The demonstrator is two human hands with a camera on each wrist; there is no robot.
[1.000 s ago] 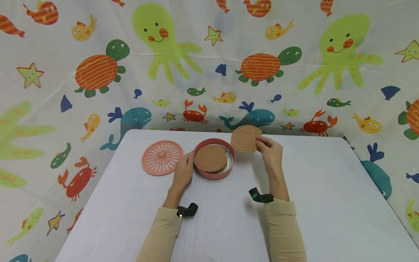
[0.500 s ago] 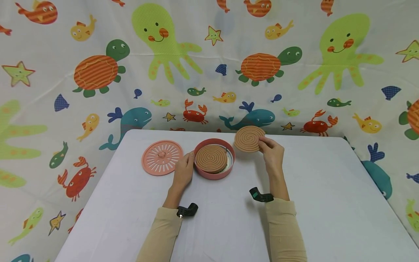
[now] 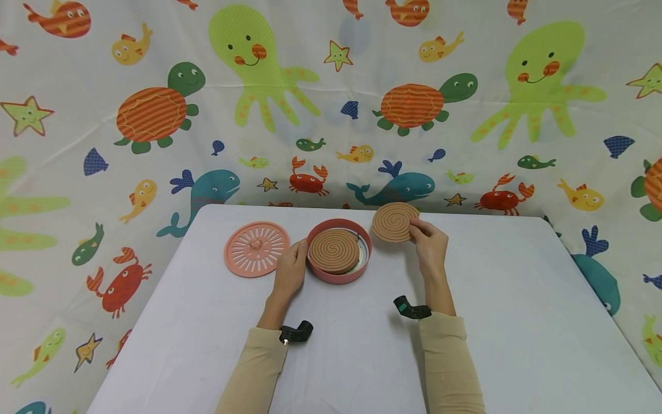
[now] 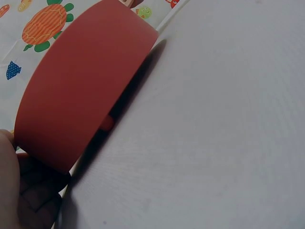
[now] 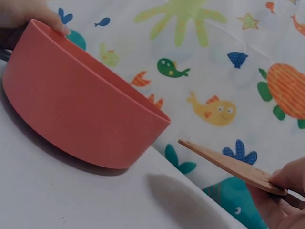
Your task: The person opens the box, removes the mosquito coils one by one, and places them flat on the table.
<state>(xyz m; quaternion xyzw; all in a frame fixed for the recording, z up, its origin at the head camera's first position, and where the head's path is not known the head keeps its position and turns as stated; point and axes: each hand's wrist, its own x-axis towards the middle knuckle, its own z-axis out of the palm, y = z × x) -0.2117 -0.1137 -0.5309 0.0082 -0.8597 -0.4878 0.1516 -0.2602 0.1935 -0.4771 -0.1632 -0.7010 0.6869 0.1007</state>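
1. Coiled disc [image 3: 391,224] hangs above the table [image 3: 522,299], right of the round red box [image 3: 338,279]; I see the right hand [image 3: 431,247] pinching its edge.
2. Left hand [image 3: 291,270] grips the box's side.
3. Inside lies another coil [image 3: 334,250]; I see the slotted lid [image 3: 257,253] left of the box.

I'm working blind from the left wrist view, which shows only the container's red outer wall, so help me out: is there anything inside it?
Observer: Yes, the head view shows a brown spiral coil lying flat in the red container.
Operator: Thanks. Is the right hand holding anything?
Observer: It is: the right hand pinches a second coil by its edge.
Operator: Is anything lying on the table on the left, outside my picture?
Observer: In the head view, a slotted pink lid lies on the table to the container's left.
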